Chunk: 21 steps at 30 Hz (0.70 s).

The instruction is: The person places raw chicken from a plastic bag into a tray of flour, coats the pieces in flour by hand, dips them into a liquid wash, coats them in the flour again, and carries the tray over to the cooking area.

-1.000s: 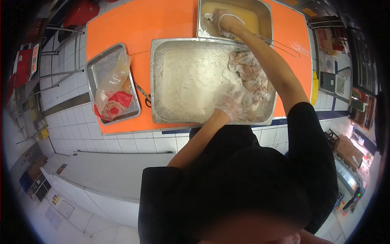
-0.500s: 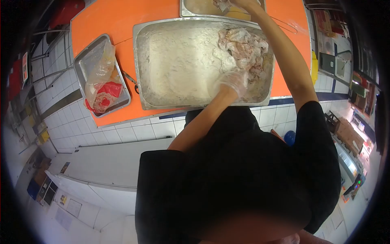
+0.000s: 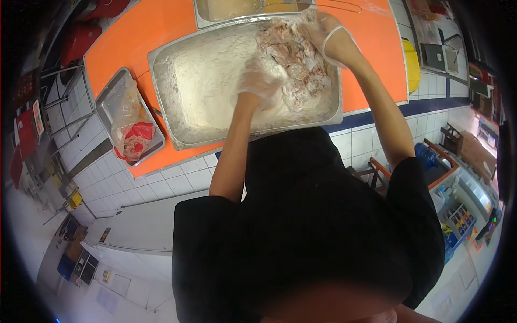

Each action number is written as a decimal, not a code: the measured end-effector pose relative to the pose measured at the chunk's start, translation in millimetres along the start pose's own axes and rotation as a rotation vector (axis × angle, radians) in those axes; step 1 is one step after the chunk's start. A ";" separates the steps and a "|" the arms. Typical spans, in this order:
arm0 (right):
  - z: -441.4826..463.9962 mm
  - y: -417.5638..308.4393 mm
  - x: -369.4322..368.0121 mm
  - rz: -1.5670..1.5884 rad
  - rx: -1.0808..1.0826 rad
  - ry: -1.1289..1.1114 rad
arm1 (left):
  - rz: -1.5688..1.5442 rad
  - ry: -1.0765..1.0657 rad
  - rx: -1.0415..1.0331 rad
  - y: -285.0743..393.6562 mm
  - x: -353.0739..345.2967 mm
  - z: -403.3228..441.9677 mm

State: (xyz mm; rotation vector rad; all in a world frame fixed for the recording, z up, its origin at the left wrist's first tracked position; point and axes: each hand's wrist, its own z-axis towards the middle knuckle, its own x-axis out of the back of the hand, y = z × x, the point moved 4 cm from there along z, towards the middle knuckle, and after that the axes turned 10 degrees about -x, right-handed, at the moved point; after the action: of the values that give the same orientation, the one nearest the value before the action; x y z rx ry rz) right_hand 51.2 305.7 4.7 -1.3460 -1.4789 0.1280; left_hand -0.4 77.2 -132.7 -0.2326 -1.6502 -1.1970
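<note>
Clumped meat pieces, pinkish-brown and patchily white with flour, lie heaped at the right of a metal pan, between the gloved left hand and right hand, their grips unclear.

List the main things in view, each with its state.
Large pan: uncovered, right way up
Flour: loose, uneven, in the large pan
Meat: heaped at the large pan's right end, partly floured
Back pan: partly out of frame, pale liquid inside
Small tray: uncovered
Plastic bag: slumped in the small tray; open or tied, unclear
Left hand: gloved, blurred, over the flour; grip unclear
Right hand: gloved, at the meat; grip unclear
</note>
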 end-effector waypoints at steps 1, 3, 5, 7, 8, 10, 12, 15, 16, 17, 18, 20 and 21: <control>-4.1 8.4 -4.2 -0.001 0.033 0.037 | 0.101 -0.046 0.032 13.5 -9.9 -0.4; -9.1 25.8 -4.9 -0.060 0.015 0.050 | 0.156 -0.147 0.087 24.8 -19.3 -4.7; -16.2 16.4 -3.6 -0.175 -0.087 0.003 | 0.067 -0.258 0.133 28.1 -23.8 -7.2; -14.0 8.7 -8.7 -0.233 -0.093 0.031 | 0.036 -0.451 0.151 32.9 -13.9 -13.2; -15.4 2.7 -8.9 -0.310 -0.062 0.078 | 0.021 -0.541 0.162 35.4 -6.0 -13.6; -26.1 -11.4 -8.1 -0.513 0.025 0.213 | 0.125 -0.715 0.177 33.5 4.3 -18.3; -36.3 -13.0 -4.4 -0.687 0.262 0.398 | 0.274 -0.686 -0.027 27.7 -2.4 -26.4; -41.1 2.2 1.1 -0.706 0.498 0.488 | 0.418 -0.455 -0.417 29.4 -26.3 -45.1; -47.7 5.3 1.0 -0.628 0.355 0.376 | 0.389 -0.487 -0.399 58.0 -19.1 -38.6; -57.1 7.4 0.0 -0.549 0.212 0.264 | 0.378 -0.539 -0.376 66.3 -22.3 -36.3; -70.5 0.2 3.6 -0.480 0.151 0.194 | 0.368 -0.591 -0.352 74.5 -25.6 -34.1; -95.3 -15.9 10.2 -0.345 0.032 0.046 | 0.382 -0.733 -0.282 71.7 -40.4 -26.2; -97.3 -15.5 5.2 -0.375 0.081 -0.039 | 0.330 -0.759 -0.249 68.5 -38.9 -26.2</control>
State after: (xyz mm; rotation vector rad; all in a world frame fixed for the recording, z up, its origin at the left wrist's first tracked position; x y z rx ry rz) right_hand 113.5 251.3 58.6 -0.9866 -1.7137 -0.0272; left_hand 77.5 104.6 -125.0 -1.1872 -1.9769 -1.1167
